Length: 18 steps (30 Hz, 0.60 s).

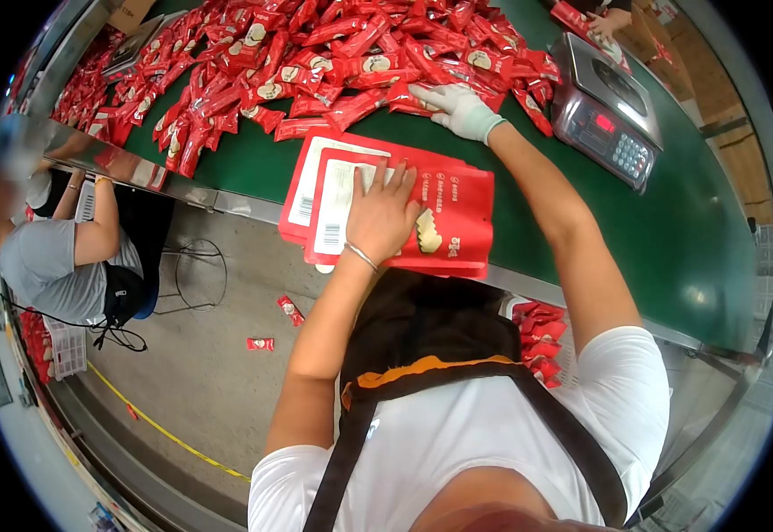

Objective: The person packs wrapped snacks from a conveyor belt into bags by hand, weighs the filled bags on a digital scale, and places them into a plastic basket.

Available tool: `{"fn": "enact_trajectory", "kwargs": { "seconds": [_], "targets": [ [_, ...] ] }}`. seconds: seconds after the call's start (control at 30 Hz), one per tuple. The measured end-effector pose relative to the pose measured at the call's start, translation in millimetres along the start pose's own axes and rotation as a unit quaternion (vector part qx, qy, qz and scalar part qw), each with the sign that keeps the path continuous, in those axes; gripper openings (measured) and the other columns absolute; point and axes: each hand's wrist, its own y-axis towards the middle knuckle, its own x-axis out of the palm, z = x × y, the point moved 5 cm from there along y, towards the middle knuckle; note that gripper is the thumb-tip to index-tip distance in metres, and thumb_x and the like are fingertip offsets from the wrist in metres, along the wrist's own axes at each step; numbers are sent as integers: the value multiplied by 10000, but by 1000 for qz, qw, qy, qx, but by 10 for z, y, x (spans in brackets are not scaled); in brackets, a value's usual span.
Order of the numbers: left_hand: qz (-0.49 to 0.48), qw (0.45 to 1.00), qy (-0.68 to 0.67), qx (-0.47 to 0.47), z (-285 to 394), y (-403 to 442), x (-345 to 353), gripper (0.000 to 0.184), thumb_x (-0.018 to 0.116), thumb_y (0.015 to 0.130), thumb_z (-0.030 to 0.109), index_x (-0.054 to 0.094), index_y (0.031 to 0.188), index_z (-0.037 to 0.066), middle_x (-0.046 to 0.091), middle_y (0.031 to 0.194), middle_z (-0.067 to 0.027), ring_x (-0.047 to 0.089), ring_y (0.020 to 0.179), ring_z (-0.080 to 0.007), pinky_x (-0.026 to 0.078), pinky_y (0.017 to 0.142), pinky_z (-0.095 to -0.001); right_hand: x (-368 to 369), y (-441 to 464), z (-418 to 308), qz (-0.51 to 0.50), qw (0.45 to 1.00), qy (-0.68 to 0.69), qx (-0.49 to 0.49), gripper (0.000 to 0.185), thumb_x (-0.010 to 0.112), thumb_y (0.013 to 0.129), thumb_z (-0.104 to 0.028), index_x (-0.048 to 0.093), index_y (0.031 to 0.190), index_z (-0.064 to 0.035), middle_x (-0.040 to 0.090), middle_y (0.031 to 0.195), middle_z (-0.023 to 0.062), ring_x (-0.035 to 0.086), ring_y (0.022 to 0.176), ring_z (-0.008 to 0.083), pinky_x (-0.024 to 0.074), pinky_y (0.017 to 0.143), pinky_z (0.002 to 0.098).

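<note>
White shirt [462, 430]; left hand [383, 211] spread on pouches [468, 199], right hand [464, 112] open against packets [402, 96].

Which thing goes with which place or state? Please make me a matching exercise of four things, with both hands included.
1. Left hand
2. Right hand
3. Scale
4. Two loose packets

A. On the grey floor
B. White-gloved, at the near edge of the packet pile
C. Bare, flat on the red pouches
D. Right of the pile, its display lit red

Right pairs: 1-C, 2-B, 3-D, 4-A.
</note>
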Motion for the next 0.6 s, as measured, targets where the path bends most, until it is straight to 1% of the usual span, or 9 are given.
{"fn": "enact_trajectory", "kwargs": {
  "seconds": [0.07, 0.13, 0.17, 0.2, 0.27, 0.33, 0.4, 0.53, 0.6],
  "targets": [
    [3, 1000, -6, 4, -9, -16, 32, 528, 458, 959, 329, 471, 1415, 64, 468, 1473, -121, 353, 1405, -353, 221, 1147, -569, 2, -103, -135, -7, 999, -51, -4, 688, 610, 885, -152, 344, 1496, -324, 610, 1087, 134, 575, 1033, 347, 417, 964, 452],
    [8, 1000, -9, 9, -34, 2, 50, 528, 454, 957, 336, 481, 1405, 56, 468, 1471, -124, 360, 1401, -350, 232, 1144, -567, -11, -189, -245, -18, 997, -65, 32, 713, 638, 872, -132, 345, 1505, -280, 594, 1196, 114, 558, 1072, 344, 430, 977, 433],
    [-2, 1000, -18, 7, -60, 11, 60, 526, 439, 964, 320, 460, 1423, 62, 460, 1478, -123, 340, 1411, -360, 229, 1146, -565, -29, -291, -271, -52, 995, -15, 86, 707, 631, 877, -131, 340, 1507, -265, 594, 1187, 140, 569, 1083, 360, 450, 964, 419],
    [-13, 999, -30, 5, -73, 5, 71, 525, 424, 971, 304, 439, 1441, 68, 452, 1485, -123, 320, 1421, -369, 226, 1149, -563, -42, -481, -339, -53, 994, -13, 91, 707, 631, 877, -131, 340, 1507, -265, 594, 1187, 140, 569, 1083, 360, 450, 964, 419],
    [-14, 998, -54, -6, -98, 6, 95, 528, 409, 972, 281, 418, 1456, 71, 442, 1489, -124, 310, 1422, -383, 235, 1149, -558, -263, -1104, -316, 113, 970, 101, 192, 698, 624, 880, -136, 339, 1509, -238, 595, 1175, 175, 577, 1101, 368, 467, 958, 407],
    [-11, 996, -88, -17, -111, 14, 100, 534, 405, 975, 276, 398, 1468, 73, 427, 1500, -121, 297, 1427, -389, 241, 1147, -561, -541, -1828, -402, 222, 947, 87, 215, 657, 603, 890, -152, 356, 1496, -214, 589, 1157, 191, 573, 1090, 377, 481, 937, 431],
    [-3, 996, -91, -15, -109, 2, 108, 535, 413, 969, 276, 398, 1458, 58, 439, 1488, -131, 323, 1412, -391, 254, 1137, -569, -598, -2456, -581, 173, 925, 120, 315, 640, 624, 868, -120, 412, 1469, -177, 598, 1125, 193, 585, 1058, 383, 494, 909, 427],
    [4, 995, -97, -8, -112, 15, 131, 542, 423, 966, 271, 380, 1458, 46, 441, 1483, -151, 341, 1399, -402, 265, 1127, -578, -490, -2621, -1130, 87, 960, 160, 214, 577, 652, 832, -62, 513, 1386, -134, 606, 1057, 188, 600, 981, 379, 507, 865, 416],
    [-1, 996, -93, -5, -100, 10, 126, 551, 425, 964, 266, 366, 1468, 51, 434, 1487, -157, 335, 1401, -408, 259, 1135, -572, -433, -2332, -1181, 105, 961, 187, 176, 560, 646, 834, -58, 522, 1375, -133, 600, 1043, 189, 597, 964, 381, 502, 836, 425]
  ]
}}
